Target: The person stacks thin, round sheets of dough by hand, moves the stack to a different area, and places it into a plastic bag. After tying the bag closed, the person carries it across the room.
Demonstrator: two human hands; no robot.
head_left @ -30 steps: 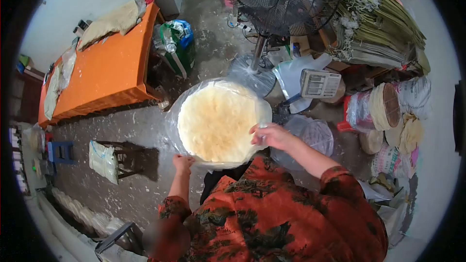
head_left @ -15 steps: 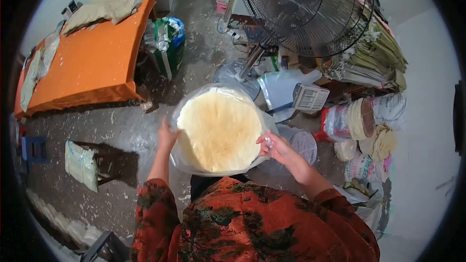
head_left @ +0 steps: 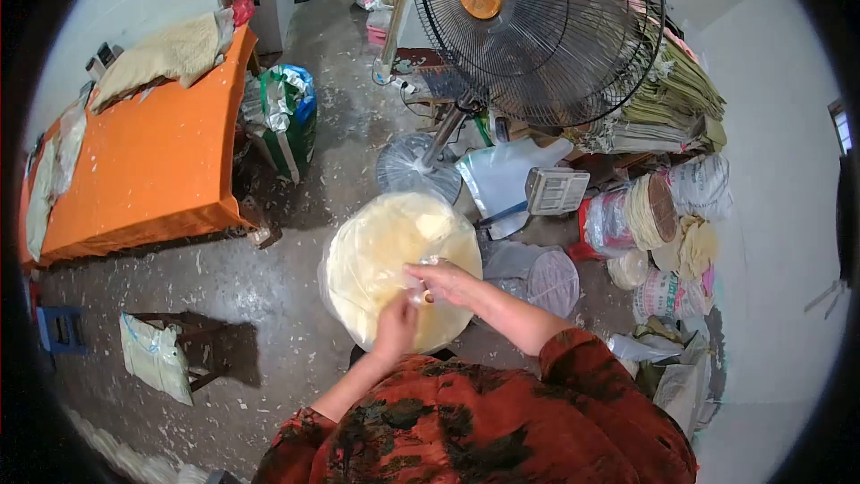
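A round stack of pale yellow sheets (head_left: 367, 242) stands in front of my body, wrapped in a clear plastic bag (head_left: 452, 242) that covers its top. Over the near middle of the stack, my left hand (head_left: 397, 323) has its fingers closed on the gathered plastic. Just right of it and slightly farther off, my right hand (head_left: 445, 283) also pinches the plastic, with its fingers pressed together. The two hands almost touch, and the plastic is bunched between them.
A large fan (head_left: 537, 27) stands ahead on the right, beside a scale (head_left: 557, 191). An orange-covered table (head_left: 157, 170) is at the left, with a green bag (head_left: 291, 121) beside it. A stool (head_left: 154, 354) holds a folded sack. Bundles and sacks (head_left: 672, 296) line the right side.
Both hands have come together from the two sides of the stack to its middle. The plastic now lies over the top of the sheets and is gathered. The view has shifted slightly.
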